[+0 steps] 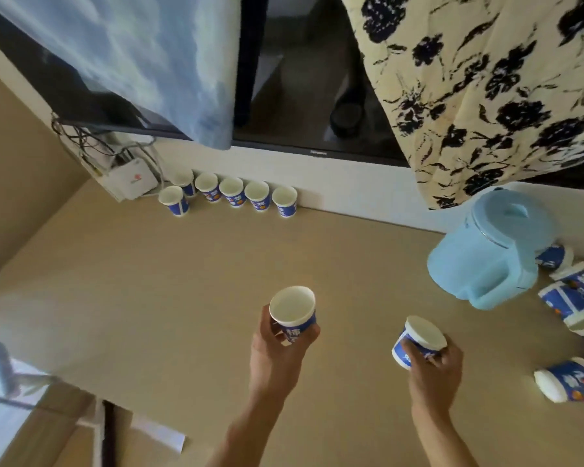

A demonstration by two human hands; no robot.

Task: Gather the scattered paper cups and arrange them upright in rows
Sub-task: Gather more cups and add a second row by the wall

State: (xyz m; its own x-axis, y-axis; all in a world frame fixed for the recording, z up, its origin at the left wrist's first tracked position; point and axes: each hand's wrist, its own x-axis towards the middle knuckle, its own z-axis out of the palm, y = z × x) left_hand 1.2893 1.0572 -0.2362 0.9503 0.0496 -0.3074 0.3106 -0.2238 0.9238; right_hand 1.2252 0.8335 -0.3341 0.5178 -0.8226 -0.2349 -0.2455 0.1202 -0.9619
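My left hand [277, 345] grips a blue and white paper cup [294, 313] upright above the beige tabletop [149, 281]. In my right hand [435, 365] is a second cup [418, 338], held tilted with its mouth facing up and away. Several cups stand upright in a row [236, 193] against the white wall at the back, and one more cup [174, 199] stands in front of the row's left end. Several cups lie toppled in a scattered pile [570, 298] at the right edge, with one on its side [570, 382] nearer me.
A light blue plastic jug [493, 251] with a lid stands at the right, just left of the toppled cups. A white box with cables [129, 180] sits at the back left corner. A dark screen [300, 96] hangs above, draped with blue and floral cloths.
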